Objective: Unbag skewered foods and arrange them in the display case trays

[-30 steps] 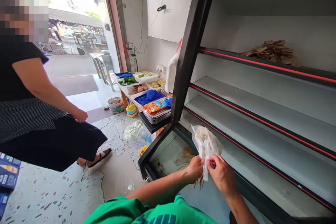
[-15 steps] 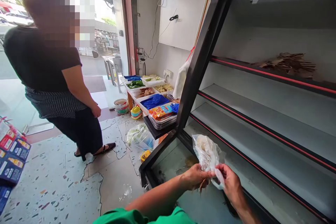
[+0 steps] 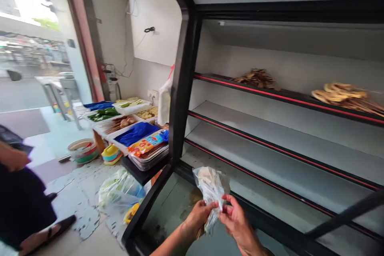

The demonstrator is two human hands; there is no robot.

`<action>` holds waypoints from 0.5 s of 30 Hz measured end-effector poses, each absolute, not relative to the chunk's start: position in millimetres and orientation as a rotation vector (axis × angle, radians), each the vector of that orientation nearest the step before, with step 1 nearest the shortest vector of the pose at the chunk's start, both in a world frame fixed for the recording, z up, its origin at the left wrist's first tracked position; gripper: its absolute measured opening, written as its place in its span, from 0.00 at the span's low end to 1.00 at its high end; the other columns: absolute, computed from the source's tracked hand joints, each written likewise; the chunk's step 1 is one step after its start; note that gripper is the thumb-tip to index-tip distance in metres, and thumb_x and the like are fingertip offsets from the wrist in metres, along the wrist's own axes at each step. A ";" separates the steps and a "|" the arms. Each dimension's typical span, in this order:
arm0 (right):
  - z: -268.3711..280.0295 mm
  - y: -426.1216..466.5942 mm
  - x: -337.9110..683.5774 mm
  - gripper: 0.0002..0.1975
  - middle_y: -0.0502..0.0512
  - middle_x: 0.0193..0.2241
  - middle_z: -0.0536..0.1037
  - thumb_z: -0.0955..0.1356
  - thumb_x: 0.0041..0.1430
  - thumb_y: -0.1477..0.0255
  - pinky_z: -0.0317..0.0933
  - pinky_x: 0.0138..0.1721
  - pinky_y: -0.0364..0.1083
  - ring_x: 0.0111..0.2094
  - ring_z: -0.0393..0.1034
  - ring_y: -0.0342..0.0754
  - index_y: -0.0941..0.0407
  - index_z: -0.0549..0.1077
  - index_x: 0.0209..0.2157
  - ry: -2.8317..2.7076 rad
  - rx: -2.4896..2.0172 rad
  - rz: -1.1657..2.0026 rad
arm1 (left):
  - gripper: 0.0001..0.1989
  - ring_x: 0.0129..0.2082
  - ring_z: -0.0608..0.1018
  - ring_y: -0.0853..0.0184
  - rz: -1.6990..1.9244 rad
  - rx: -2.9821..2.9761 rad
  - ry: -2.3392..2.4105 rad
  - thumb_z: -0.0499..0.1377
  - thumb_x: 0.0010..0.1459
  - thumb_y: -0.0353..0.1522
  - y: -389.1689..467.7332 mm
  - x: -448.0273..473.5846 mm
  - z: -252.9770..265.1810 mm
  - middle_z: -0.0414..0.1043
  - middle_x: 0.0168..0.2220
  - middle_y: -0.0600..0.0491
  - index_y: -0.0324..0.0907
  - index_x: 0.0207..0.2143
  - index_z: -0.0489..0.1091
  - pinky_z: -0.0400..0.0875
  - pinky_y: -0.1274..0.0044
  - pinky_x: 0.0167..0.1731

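Observation:
A clear plastic bag (image 3: 209,182) with something pale and rounded inside stands upright in front of the open display cabinet. Thin sticks poke out below the bag, beside my left hand (image 3: 198,217); that hand is closed around its gathered lower part. From the other side, my right hand (image 3: 236,221) pinches the plastic at the same gathered neck. What the bag holds is blurred by the film, so I cannot tell its kind. Behind it are the cabinet's shelves (image 3: 255,136), edged in black and red.
Piles of skewers (image 3: 345,98) and brown skewered pieces (image 3: 256,78) lie on the top shelf. Left of the cabinet frame stand food trays (image 3: 103,115) and stacked metal trays (image 3: 153,158). A filled plastic bag (image 3: 120,192) and a tub (image 3: 82,151) sit on the floor. A person (image 3: 24,192) stands far left.
My view has turned to the right, bringing a second skewer pile into sight and pushing the person toward the left edge. The bag's loose end, pulled aside before, now lies gathered around the sticks.

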State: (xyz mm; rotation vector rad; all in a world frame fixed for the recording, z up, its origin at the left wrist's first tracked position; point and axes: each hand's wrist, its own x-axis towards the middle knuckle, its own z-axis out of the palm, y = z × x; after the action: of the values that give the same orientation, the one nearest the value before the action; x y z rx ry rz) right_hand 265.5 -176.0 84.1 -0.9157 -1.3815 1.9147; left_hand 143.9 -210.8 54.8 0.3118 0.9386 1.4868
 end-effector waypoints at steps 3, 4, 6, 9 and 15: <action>74.4 -183.3 266.2 0.34 0.49 0.25 0.74 0.76 0.37 0.57 0.37 0.15 0.37 0.13 0.47 0.32 0.56 0.63 0.44 -1.312 -0.945 1.909 | 0.30 0.15 0.69 0.68 1.445 0.347 1.012 0.67 0.32 0.55 -203.9 144.0 58.4 0.68 0.17 0.52 0.37 0.24 0.69 0.63 0.77 0.17; 72.5 -184.0 266.5 0.33 0.49 0.25 0.74 0.76 0.36 0.57 0.39 0.15 0.37 0.13 0.48 0.32 0.56 0.63 0.42 -1.282 -0.936 1.895 | 0.30 0.15 0.69 0.68 1.435 0.359 1.044 0.65 0.33 0.56 -201.3 144.4 59.2 0.67 0.16 0.52 0.38 0.23 0.69 0.62 0.77 0.16; 74.0 -183.2 267.9 0.32 0.49 0.24 0.73 0.76 0.35 0.56 0.44 0.17 0.37 0.16 0.55 0.35 0.57 0.64 0.38 -1.226 -0.877 1.832 | 0.30 0.15 0.68 0.69 1.430 0.395 1.087 0.65 0.33 0.57 -197.1 147.6 60.7 0.65 0.15 0.53 0.38 0.21 0.68 0.61 0.78 0.16; 87.1 -177.1 272.8 0.27 0.47 0.20 0.69 0.76 0.36 0.56 0.47 0.20 0.37 0.20 0.58 0.36 0.57 0.66 0.33 -1.102 -0.834 1.705 | 0.30 0.15 0.65 0.73 1.399 0.464 1.092 0.64 0.35 0.56 -196.6 158.1 64.7 0.63 0.15 0.54 0.37 0.19 0.66 0.57 0.81 0.16; 100.9 -155.0 293.2 0.21 0.46 0.20 0.69 0.76 0.35 0.64 0.43 0.17 0.38 0.14 0.46 0.32 0.57 0.68 0.30 -0.598 -0.852 1.995 | 0.27 0.13 0.57 0.80 1.331 0.434 0.963 0.73 0.27 0.44 -202.3 175.0 76.9 0.59 0.14 0.60 0.37 0.25 0.68 0.49 0.84 0.16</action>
State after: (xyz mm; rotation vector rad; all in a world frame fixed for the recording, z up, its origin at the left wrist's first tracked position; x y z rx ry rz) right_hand 293.2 -155.0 100.9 -0.8517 -0.5980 1.9948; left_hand 175.0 -202.3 76.9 0.4337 0.9628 1.3308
